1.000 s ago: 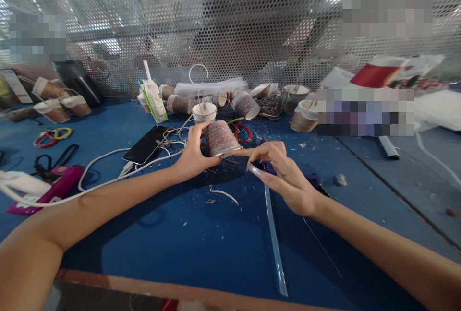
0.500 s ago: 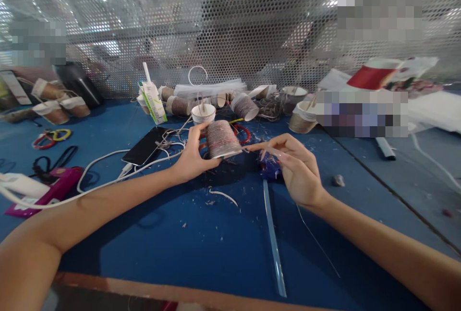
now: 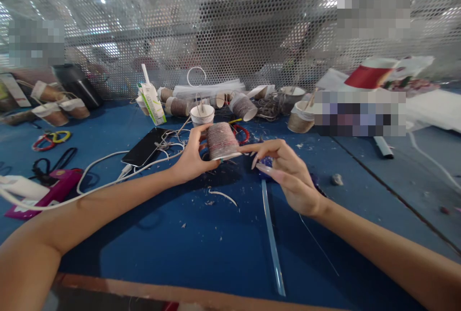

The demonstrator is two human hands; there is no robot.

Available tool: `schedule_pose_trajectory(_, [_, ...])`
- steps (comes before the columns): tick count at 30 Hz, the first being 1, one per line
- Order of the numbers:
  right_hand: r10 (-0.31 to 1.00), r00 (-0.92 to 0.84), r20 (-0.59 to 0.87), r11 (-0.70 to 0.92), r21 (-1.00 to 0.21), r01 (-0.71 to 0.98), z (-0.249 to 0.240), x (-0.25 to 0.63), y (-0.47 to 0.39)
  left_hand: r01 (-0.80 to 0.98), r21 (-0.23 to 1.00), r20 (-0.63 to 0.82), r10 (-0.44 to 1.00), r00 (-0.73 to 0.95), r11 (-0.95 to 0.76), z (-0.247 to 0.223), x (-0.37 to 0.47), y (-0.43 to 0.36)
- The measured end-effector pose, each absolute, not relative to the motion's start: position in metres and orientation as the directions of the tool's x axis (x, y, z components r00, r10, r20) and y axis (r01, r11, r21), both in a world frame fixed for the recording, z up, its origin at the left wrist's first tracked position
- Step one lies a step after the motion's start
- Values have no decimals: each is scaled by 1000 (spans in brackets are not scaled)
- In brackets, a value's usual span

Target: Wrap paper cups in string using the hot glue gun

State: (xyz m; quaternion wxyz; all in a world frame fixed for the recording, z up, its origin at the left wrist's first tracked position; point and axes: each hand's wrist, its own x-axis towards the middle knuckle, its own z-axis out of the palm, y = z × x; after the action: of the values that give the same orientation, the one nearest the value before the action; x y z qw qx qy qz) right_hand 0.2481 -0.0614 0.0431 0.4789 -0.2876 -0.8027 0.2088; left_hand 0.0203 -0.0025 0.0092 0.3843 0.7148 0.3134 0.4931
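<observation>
My left hand (image 3: 190,157) is wrapped round the side of a paper cup (image 3: 222,142) bound with brown and reddish string. The cup is held tilted above the table, its white edge facing down. My right hand (image 3: 288,172) reaches in from the right, and the tip of its index finger touches the cup near that edge. Its thumb and other fingers stand apart, with nothing visible held in them. Behind the right hand lies a dark blue object (image 3: 265,169), mostly hidden, with a clear stick (image 3: 272,239) running from it towards the front.
Past my left arm lie a phone (image 3: 144,148) with a white cable and a magenta tool (image 3: 61,186). Several string-wrapped cups, a white cup (image 3: 202,115) and a drink carton (image 3: 153,103) stand along the perforated metal screen (image 3: 252,28). Scraps litter the blue table (image 3: 162,253).
My right hand's thumb has dropped away from the index finger, and its fingers have spread. The index fingertip has moved left onto the cup. My left hand holds the cup almost still.
</observation>
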Motion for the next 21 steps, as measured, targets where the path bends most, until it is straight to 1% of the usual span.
schedule_pose_trajectory(2, [596, -455, 662, 802, -456, 386, 43, 250, -62, 51, 867, 453, 826, 334, -496, 10, 20, -2])
schedule_pose_trajectory(4, [501, -518, 693, 844, -262, 468, 43, 252, -62, 34, 878, 435, 826, 358, -477, 10, 19, -2])
schedule_pose_trajectory(8, [295, -613, 733, 855, 83, 511, 50, 254, -61, 9, 901, 397, 833, 386, -434, 11, 18, -2])
schedule_pose_trajectory(11, [182, -656, 733, 803, 274, 529, 58, 255, -63, -47, 911, 394, 828, 400, -411, 13, 17, -3])
schedule_pose_trajectory(13, [137, -662, 737, 752, 357, 554, 61, 255, -65, -85, 913, 398, 823, 406, -400, 14, 17, -3])
schedule_pose_trajectory(15, [115, -643, 757, 703, 395, 591, 62, 254, -66, -110, 917, 394, 829, 397, -383, 14, 17, -3])
schedule_pose_trajectory(18, [90, -599, 796, 675, 393, 624, 61, 253, -68, -113, 926, 376, 850, 369, -361, 13, 18, -2])
schedule_pose_trajectory(21, [112, -642, 759, 680, 412, 607, 61, 249, -71, -88, 922, 382, 855, 351, -376, 13, 20, -2])
